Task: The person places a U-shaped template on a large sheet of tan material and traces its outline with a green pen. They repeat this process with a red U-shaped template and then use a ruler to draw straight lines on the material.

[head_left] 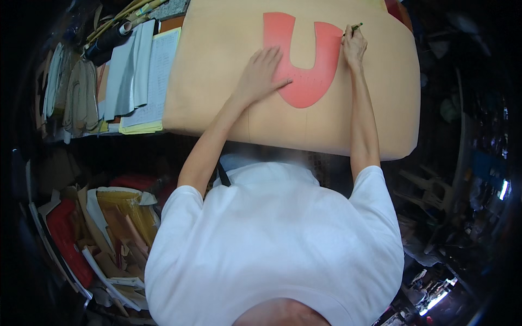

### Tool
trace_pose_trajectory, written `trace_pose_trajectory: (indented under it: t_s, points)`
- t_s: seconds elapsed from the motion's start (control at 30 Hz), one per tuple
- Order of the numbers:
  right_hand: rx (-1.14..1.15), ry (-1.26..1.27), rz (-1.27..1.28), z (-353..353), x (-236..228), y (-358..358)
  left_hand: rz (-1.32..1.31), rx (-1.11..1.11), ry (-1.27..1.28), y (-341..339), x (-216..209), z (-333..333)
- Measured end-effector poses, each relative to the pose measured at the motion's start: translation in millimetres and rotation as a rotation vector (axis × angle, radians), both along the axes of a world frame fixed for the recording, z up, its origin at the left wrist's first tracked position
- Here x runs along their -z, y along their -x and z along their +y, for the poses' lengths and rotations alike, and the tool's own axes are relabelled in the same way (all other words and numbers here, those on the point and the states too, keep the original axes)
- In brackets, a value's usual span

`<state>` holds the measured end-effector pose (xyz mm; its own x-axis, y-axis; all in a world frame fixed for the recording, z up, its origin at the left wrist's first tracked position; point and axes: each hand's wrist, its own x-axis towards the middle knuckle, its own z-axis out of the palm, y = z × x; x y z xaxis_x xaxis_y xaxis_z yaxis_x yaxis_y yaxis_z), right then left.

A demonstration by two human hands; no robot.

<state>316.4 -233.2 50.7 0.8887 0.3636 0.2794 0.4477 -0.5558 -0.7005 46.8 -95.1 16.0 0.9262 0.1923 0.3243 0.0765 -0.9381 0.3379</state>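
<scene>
A flat red U-shaped pattern piece point(315, 89) lies on a large tan sheet point(212, 65) that covers the work table, its two arms pointing away from me. My left hand point(263, 75) rests with fingers stretched out, its fingertips and thumb on the pattern's left side. My right hand point(354, 48) is closed around a slim dark green pen or pencil point(356, 26). The tip meets the outer edge of the pattern's right arm, near its upper end. Faint lines run across the tan sheet below the pattern.
Left of the sheet are folded pale blue-grey material point(130, 70), written papers point(157, 81) and a black roll point(109, 42). At lower left stands a heap of red, brown and yellow scraps point(111, 233). A plastic chair point(427, 187) stands in the dark at right.
</scene>
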Motion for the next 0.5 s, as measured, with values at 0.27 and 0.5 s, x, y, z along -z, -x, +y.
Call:
trace_pose_trajectory:
  t_s: [0.27,0.5]
  points:
    - [-0.214,0.17,-0.245,-64,-11,136,-0.013,-0.014,0.016,1,4,0]
    - [-0.459,0.121,-0.219,-64,-25,203,0.011,-0.013,0.001,1,5,1]
